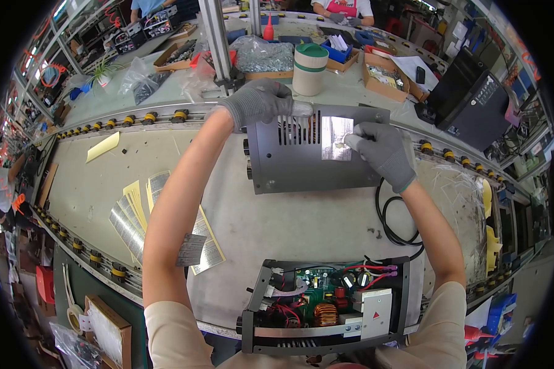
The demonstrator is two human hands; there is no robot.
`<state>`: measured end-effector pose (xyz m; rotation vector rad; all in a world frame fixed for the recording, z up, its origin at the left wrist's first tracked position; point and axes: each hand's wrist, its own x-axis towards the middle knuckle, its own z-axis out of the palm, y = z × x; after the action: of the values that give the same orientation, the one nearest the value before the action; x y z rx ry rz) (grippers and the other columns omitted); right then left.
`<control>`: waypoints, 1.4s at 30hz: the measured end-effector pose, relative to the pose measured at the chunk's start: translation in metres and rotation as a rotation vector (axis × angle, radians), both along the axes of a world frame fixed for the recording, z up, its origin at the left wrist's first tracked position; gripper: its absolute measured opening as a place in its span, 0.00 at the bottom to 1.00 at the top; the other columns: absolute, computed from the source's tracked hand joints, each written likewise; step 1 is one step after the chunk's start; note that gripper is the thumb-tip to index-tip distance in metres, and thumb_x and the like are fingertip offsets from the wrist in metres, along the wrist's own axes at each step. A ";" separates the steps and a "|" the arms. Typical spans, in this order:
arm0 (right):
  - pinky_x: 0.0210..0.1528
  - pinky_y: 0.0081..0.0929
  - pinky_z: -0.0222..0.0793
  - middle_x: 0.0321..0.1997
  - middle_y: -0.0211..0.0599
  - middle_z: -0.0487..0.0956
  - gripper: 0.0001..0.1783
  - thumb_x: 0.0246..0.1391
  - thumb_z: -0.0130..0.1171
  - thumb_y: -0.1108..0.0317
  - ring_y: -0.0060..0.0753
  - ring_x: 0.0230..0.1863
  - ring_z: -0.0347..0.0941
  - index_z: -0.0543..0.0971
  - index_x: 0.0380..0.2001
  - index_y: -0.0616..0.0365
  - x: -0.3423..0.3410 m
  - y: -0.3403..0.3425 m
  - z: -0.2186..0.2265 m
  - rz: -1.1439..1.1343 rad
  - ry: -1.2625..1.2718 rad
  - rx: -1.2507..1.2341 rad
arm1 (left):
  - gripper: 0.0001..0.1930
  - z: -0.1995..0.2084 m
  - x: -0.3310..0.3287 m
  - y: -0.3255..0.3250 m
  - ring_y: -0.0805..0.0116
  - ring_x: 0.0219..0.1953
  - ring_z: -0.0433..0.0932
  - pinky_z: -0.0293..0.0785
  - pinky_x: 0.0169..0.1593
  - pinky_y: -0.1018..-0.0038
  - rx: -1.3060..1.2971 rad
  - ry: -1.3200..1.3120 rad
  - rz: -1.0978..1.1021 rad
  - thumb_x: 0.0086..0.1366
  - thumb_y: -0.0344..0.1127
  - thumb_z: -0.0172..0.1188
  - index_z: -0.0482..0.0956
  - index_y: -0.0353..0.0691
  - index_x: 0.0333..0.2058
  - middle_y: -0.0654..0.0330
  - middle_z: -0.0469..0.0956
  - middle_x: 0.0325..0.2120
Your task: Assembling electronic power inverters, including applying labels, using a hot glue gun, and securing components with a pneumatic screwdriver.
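A dark grey metal equipment case (295, 166) with vent slots stands on the bench ahead of me. My gloved left hand (264, 103) grips its top edge at the left, fingers closed over the rim above the vents. On the case's face is a silver label (335, 138). My gloved right hand (383, 152) has its fingers bent together, with the tips on the label's right edge. Nearer to me sits an uncovered unit (326, 304), its green circuit board, copper coil and coloured wires showing.
Label sheets (129, 212) lie at left, beside and under my left forearm. A black cable (383, 215) coils at right, near small screws (374, 233). Roller rails (148, 118) border the bench. Beyond are a green-lidded container (311, 69), a black computer tower (474, 114) and co-workers.
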<state>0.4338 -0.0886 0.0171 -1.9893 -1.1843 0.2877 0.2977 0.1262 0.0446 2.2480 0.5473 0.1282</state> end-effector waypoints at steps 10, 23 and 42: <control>0.28 0.24 0.69 0.21 0.38 0.77 0.15 0.45 0.58 0.60 0.25 0.23 0.74 0.79 0.30 0.63 -0.002 -0.009 0.008 0.039 -0.094 -0.105 | 0.27 -0.014 -0.005 -0.001 0.76 0.17 0.66 0.65 0.23 0.77 0.086 -0.004 0.011 0.46 0.61 0.65 0.78 0.37 0.24 0.64 0.67 0.12; 0.24 0.22 0.72 0.24 0.40 0.78 0.30 0.52 0.52 0.46 0.26 0.23 0.76 0.76 0.31 0.70 0.004 -0.101 -0.024 0.149 0.353 -0.674 | 0.24 -0.044 -0.054 -0.072 0.57 0.23 0.75 0.68 0.26 0.70 0.664 -0.199 -0.081 0.44 0.63 0.61 0.79 0.46 0.24 0.58 0.74 0.17; 0.44 0.25 0.70 0.42 0.34 0.77 0.19 0.52 0.51 0.63 0.27 0.42 0.74 0.74 0.47 0.57 -0.032 -0.055 -0.037 0.402 0.543 -0.252 | 0.21 0.046 -0.107 -0.084 0.80 0.24 0.63 0.66 0.33 0.81 -0.468 -0.791 0.108 0.63 0.52 0.51 0.76 0.35 0.36 0.67 0.71 0.24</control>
<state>0.4023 -0.1432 -0.0197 -1.6909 -1.2098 1.1506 0.1908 0.0422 0.0910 1.5383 0.2248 0.8133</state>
